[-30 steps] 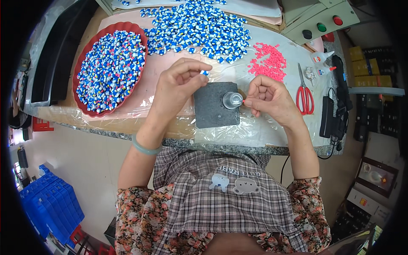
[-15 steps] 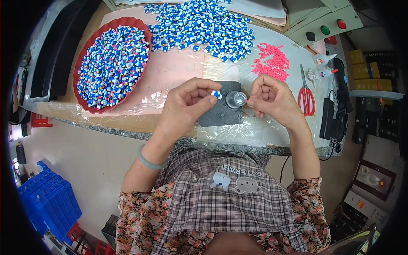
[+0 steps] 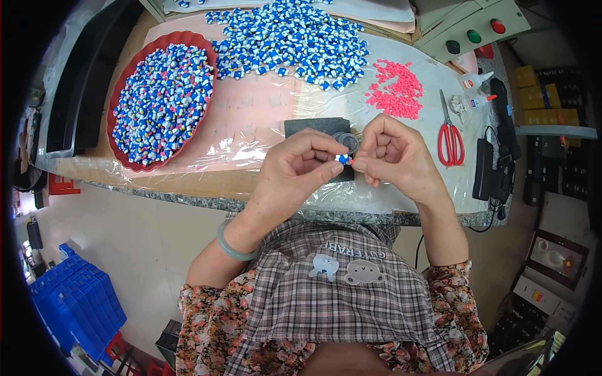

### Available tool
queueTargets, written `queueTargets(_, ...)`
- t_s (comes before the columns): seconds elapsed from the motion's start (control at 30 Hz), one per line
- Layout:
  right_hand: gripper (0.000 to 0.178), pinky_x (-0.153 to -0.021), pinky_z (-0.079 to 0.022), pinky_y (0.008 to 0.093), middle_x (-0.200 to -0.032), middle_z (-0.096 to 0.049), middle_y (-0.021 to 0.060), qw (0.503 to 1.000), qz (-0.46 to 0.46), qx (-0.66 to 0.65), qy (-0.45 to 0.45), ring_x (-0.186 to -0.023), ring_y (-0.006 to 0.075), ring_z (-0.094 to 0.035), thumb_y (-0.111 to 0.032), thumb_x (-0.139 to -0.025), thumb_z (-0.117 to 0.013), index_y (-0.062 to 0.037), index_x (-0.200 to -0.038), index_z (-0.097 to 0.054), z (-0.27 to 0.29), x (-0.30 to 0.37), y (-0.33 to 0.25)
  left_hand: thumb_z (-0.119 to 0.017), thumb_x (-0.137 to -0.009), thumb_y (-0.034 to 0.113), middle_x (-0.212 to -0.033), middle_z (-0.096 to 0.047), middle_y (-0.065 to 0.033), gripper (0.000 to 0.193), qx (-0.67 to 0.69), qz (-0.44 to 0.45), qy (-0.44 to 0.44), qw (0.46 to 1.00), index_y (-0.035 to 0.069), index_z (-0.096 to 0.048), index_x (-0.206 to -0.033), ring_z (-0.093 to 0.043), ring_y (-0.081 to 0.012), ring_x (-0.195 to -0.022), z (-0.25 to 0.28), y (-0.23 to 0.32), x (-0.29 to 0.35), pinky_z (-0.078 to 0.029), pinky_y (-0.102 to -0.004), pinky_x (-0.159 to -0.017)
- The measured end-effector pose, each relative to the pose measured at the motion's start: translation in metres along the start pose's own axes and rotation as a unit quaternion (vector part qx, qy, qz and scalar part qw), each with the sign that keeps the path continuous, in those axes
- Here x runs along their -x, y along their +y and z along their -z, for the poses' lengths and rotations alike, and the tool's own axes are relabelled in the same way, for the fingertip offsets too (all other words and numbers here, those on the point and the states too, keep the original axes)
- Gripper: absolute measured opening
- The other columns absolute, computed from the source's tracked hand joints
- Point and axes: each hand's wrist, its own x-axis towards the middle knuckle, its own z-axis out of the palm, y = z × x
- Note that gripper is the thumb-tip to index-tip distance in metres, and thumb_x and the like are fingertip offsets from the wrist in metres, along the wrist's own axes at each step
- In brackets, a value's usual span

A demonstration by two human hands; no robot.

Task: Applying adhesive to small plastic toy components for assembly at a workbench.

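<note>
My left hand (image 3: 304, 166) pinches a small blue-and-white figurine (image 3: 342, 158) between thumb and fingertips. My right hand (image 3: 398, 156) is closed in a pinch on a tiny pink piece (image 3: 351, 160), held right against the figurine's right side; whether the two are joined I cannot tell. Just behind the fingertips, a small clear round container (image 3: 346, 141) stands on a dark flat block (image 3: 313, 126), both partly hidden by my hands. Many similar pink pieces (image 3: 395, 91) lie loose beyond my right hand. A large heap of blue-and-white figurines (image 3: 295, 47) spreads across the table's far side.
At the left, a red scalloped bowl (image 3: 182, 37) is full of figurines, some with pink bits. Red-handled scissors (image 3: 450, 144), glue bottles (image 3: 475, 80) and a black adapter (image 3: 483, 169) lie at the right. A box with push buttons (image 3: 473, 36) stands behind; blue crates (image 3: 78, 301) sit on the floor.
Both hands have drawn nearer the table's front edge and closer together. My left hand brought the figurine rightward, and the pink piece now meets it; before, they were apart.
</note>
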Motion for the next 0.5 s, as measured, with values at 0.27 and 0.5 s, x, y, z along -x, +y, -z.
queueTargets(0.27, 0.024, -0.052, -0.047, 0.0187, -0.077, -0.060, 0.0026, 1.000, -0.015, 0.019, -0.002, -0.060, 0.0055, -0.056, 0.005, -0.079, -0.072, -0.0036, -0.088, -0.052, -0.002, 0.002, 0.001, -0.065, -0.083, -0.007, -0.106, -0.059, -0.0089, 0.017, -0.081, -0.043, -0.004, 0.996, -0.005, -0.065, -0.100, -0.063, -0.0130, -0.092, -0.003, -0.002, 0.000, -0.055, -0.0233, -0.076)
queueTargets(0.5, 0.022, -0.052, -0.044, 0.0194, -0.069, -0.057, -0.0014, 0.988, 0.003, 0.140, 0.060, -0.061, 0.0023, -0.053, 0.001, -0.080, -0.072, -0.0031, -0.087, -0.051, -0.012, 0.008, 0.002, -0.066, -0.081, -0.007, -0.103, -0.063, -0.0109, 0.014, -0.154, -0.092, 0.000, 0.984, -0.004, -0.067, -0.095, -0.065, -0.0151, -0.089, -0.002, -0.003, 0.001, -0.058, -0.0267, -0.074)
